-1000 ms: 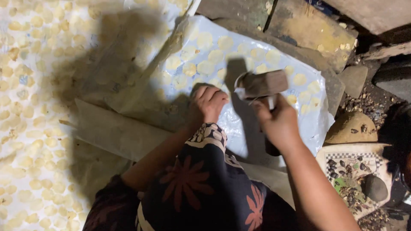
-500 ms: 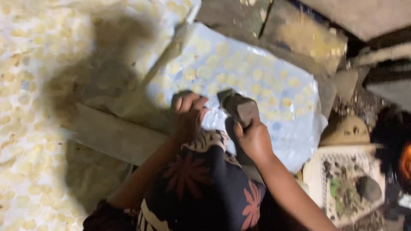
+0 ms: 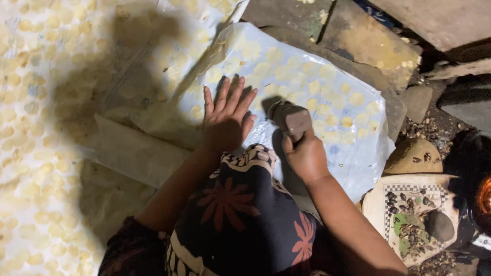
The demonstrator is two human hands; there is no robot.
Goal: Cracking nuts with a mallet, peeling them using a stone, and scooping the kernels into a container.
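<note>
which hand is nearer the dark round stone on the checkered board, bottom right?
Right. The right hand, gripping a brown mallet, is closer to the dark round stone; the left hand lies flat on the plastic sheet, farther left.

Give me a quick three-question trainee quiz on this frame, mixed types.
1. True or false: the left hand lies flat, fingers spread, on the plastic sheet.
2. What does the right hand grip? A) spoon B) blocky mallet C) cup
3. What covers the sheet beyond the hands?

Key
1. True.
2. B: the blocky mallet.
3. Pale yellow flattened discs, laid in rows.
</note>
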